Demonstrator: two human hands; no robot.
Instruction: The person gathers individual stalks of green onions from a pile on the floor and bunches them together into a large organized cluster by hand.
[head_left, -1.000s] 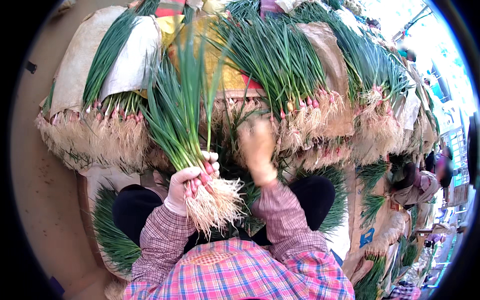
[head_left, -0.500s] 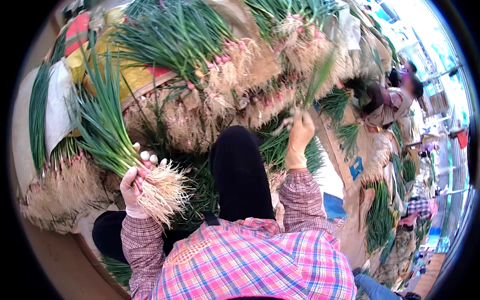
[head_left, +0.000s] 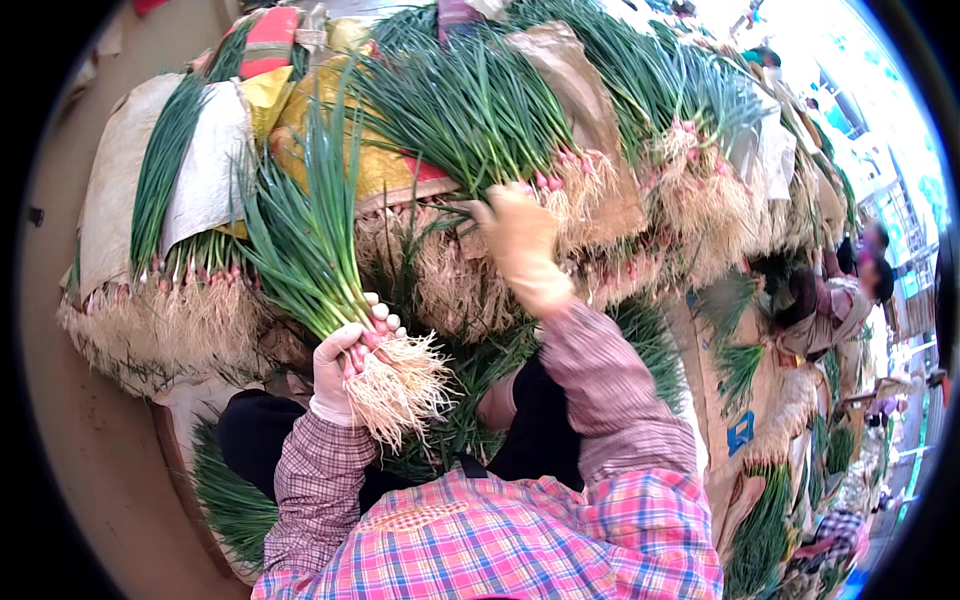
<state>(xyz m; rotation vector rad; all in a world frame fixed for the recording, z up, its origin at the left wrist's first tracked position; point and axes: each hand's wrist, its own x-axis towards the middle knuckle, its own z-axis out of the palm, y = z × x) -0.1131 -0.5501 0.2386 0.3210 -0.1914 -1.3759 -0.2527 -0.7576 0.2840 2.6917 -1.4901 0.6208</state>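
My left hand [head_left: 345, 362], in a pale glove, is closed round a bunch of spring onions [head_left: 315, 240] just above the roots. The green leaves point up and away, the pink bulbs show at the fingers, and a pale root tuft [head_left: 400, 390] hangs over my lap. My right hand [head_left: 522, 238], in a yellowish glove, reaches over to a heap of spring onions [head_left: 470, 110] ahead of me, at the stems beside the bulbs. Its thumb sticks out to the left; the other fingertips are blurred and partly hidden among the stems, so their grip is unclear.
Sacking [head_left: 590, 100] and a yellow sack [head_left: 310, 150] lie among the piled spring onions. Another leafy bundle [head_left: 165, 180] rests at the left. Loose greens [head_left: 235, 490] lie by my knee. People [head_left: 830, 300] sit at the right beside more bundles.
My right hand has moved left and forward from beside my knee to the heap; the green leaves it held are gone from it. The left hand keeps its bunch, and the view has shifted.
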